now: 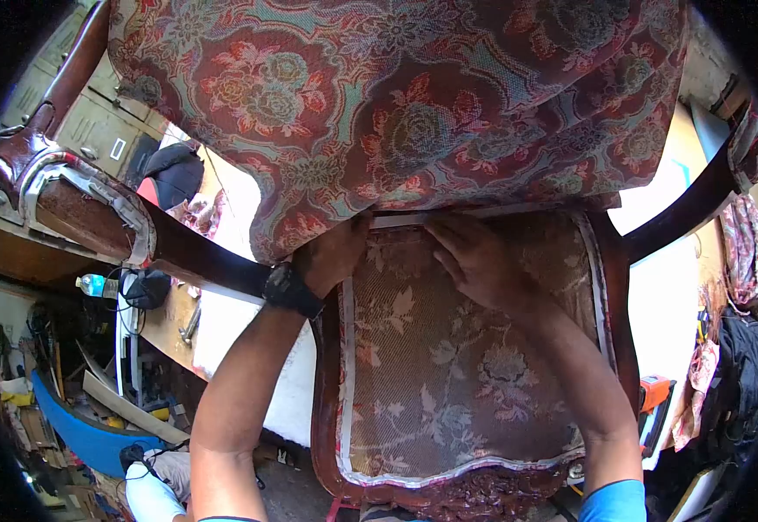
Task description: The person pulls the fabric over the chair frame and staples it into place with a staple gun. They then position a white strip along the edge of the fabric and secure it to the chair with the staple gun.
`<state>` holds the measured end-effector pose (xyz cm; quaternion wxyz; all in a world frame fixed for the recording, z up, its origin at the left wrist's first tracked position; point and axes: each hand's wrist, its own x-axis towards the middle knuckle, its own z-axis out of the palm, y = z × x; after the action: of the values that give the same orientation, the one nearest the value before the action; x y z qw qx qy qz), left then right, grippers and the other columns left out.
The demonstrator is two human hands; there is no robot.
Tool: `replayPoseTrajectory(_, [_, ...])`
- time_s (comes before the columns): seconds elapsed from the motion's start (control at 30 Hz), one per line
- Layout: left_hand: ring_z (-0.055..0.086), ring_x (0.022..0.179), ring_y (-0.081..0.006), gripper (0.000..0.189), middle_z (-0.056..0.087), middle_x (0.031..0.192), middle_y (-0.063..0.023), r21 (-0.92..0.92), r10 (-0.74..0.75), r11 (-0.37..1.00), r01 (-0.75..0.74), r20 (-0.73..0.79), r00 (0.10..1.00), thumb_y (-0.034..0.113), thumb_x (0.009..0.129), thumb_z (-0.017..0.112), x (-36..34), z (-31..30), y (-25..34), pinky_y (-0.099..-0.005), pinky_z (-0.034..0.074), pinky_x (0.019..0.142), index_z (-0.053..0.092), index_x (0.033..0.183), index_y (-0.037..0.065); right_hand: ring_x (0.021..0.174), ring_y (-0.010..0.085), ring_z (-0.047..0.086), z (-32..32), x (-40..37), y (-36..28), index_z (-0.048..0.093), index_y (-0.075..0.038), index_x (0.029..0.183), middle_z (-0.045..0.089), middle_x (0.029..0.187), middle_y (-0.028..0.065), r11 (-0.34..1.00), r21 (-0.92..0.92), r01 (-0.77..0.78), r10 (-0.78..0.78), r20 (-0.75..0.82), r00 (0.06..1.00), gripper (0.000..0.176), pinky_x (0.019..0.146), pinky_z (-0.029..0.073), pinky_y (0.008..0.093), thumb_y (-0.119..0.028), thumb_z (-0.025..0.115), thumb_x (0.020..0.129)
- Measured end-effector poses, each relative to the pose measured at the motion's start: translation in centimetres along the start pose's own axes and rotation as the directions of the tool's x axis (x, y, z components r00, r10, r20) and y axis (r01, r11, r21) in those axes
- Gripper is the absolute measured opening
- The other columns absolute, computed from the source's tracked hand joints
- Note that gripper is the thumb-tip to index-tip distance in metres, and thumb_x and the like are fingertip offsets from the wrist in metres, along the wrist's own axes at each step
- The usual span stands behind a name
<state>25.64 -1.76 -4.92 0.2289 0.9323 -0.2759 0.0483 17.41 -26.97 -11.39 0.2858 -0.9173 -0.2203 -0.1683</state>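
A wooden chair frame (328,418) with carved edges holds a back panel of worn floral fabric (448,374), bordered by a pale strip (348,391). Red and teal floral fabric (414,113) drapes over the far part of the chair. At that fabric's lower edge is my left hand (335,257), a dark band on its wrist, its fingertips hidden under the cloth. My right hand (474,261) rests at the top of the panel, fingers spread, beside a white strip (396,221) under the cloth's edge.
Wooden chair arms (200,261) extend to both sides. At the left are a water bottle (96,285), a black cap (174,170) and a blue curved piece (79,426). An orange and black tool (654,396) stands at the right, near hanging floral cloth (744,252).
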Motion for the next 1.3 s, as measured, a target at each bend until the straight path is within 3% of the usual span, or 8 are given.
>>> replayPoseTrajectory(0.2, [0.072,0.098,-0.0315,0.018,0.075,0.104,-0.0158,0.175,0.061,0.983,-0.058,-0.013,0.998,0.019,0.095,0.068,-0.4,1.9,-2.3,-0.0409,0.056,0.089,0.075,0.105,0.006,0.139,0.0427,0.046,3.2,1.3,0.5,0.048,-0.001,0.148,0.047,0.151,0.0224,0.987,-0.163,0.009,0.010,0.114,0.993,0.058,0.116,0.041,0.0557,-0.025,0.065,0.099])
replayPoseTrajectory(0.37, [0.072,0.096,-0.0317,0.017,0.075,0.102,-0.0159,0.123,-0.068,0.990,0.066,0.013,0.998,0.017,0.094,0.069,-0.1,2.1,-1.1,-0.0422,0.056,0.087,0.076,0.103,0.005,0.144,0.0451,0.037,2.7,1.2,-0.1,0.046,-0.003,0.151,0.034,0.161,0.0201,0.992,-0.121,-0.024,0.044,0.164,0.985,0.059,0.119,0.036,0.0586,-0.023,0.065,0.098])
replayPoseTrajectory(0.57, [0.072,0.098,-0.0341,0.018,0.075,0.105,-0.0164,0.209,0.134,0.971,-0.113,-0.092,0.987,0.016,0.095,0.067,-1.4,1.3,0.5,-0.0462,0.056,0.087,0.076,0.108,0.007,0.144,0.0446,0.037,3.8,1.5,0.0,0.052,-0.005,0.147,0.038,0.157,0.0193,0.982,-0.183,-0.042,0.049,0.037,0.998,0.055,0.118,0.034,0.0617,-0.025,0.064,0.097])
replayPoseTrajectory(0.73, [0.071,0.100,-0.0363,0.022,0.075,0.108,-0.0175,0.192,-0.160,0.969,0.153,0.024,0.987,0.015,0.094,0.067,-1.2,0.6,3.1,-0.0462,0.056,0.090,0.076,0.112,0.007,0.142,0.0436,0.038,4.1,1.4,-0.1,0.053,-0.005,0.147,0.041,0.155,0.0195,0.987,-0.152,-0.059,0.062,0.013,0.998,0.054,0.119,0.033,0.0609,-0.025,0.063,0.097])
replayPoseTrajectory(0.87, [0.071,0.102,-0.0365,0.024,0.074,0.110,-0.0185,0.042,-0.016,0.999,0.018,-0.050,0.999,0.015,0.095,0.065,-1.0,2.2,-0.1,-0.0457,0.055,0.092,0.076,0.114,0.006,0.137,0.0385,0.044,4.2,1.0,-0.8,0.050,-0.008,0.150,0.044,0.148,0.0156,0.981,-0.186,-0.052,0.039,-0.071,0.997,0.063,0.116,0.038,0.0531,-0.015,0.070,0.090])
replayPoseTrajectory(0.97, [0.071,0.102,-0.0360,0.023,0.074,0.110,-0.0181,0.176,0.023,0.984,-0.025,0.014,1.000,0.014,0.096,0.063,-0.5,1.3,0.8,-0.0459,0.055,0.093,0.076,0.114,0.006,0.134,0.0382,0.045,3.8,1.0,-1.7,0.050,-0.007,0.150,0.044,0.147,0.0169,0.978,-0.154,-0.140,0.141,-0.002,0.990,0.063,0.115,0.039,0.0527,-0.015,0.070,0.091])
replayPoseTrajectory(1.17, [0.071,0.103,-0.0356,0.021,0.074,0.108,-0.0174,0.180,-0.060,0.982,0.063,-0.024,0.998,0.011,0.094,0.066,-1.0,2.9,-0.9,-0.0450,0.054,0.093,0.076,0.112,0.006,0.129,0.0378,0.048,4.3,0.2,-1.0,0.057,0.001,0.140,0.046,0.146,0.0174,0.986,-0.161,-0.043,0.037,-0.039,0.999,0.050,0.113,0.041,0.0530,-0.024,0.066,0.097])
replayPoseTrajectory(1.3, [0.070,0.104,-0.0351,0.021,0.074,0.108,-0.0180,0.180,0.040,0.983,-0.026,-0.073,0.997,0.010,0.094,0.066,-0.8,1.5,1.3,-0.0451,0.054,0.093,0.075,0.112,0.005,0.130,0.0392,0.047,4.6,0.5,-1.3,0.059,0.003,0.136,0.048,0.143,0.0186,0.982,-0.160,-0.106,0.104,-0.021,0.994,0.048,0.111,0.042,0.0535,-0.026,0.065,0.097])
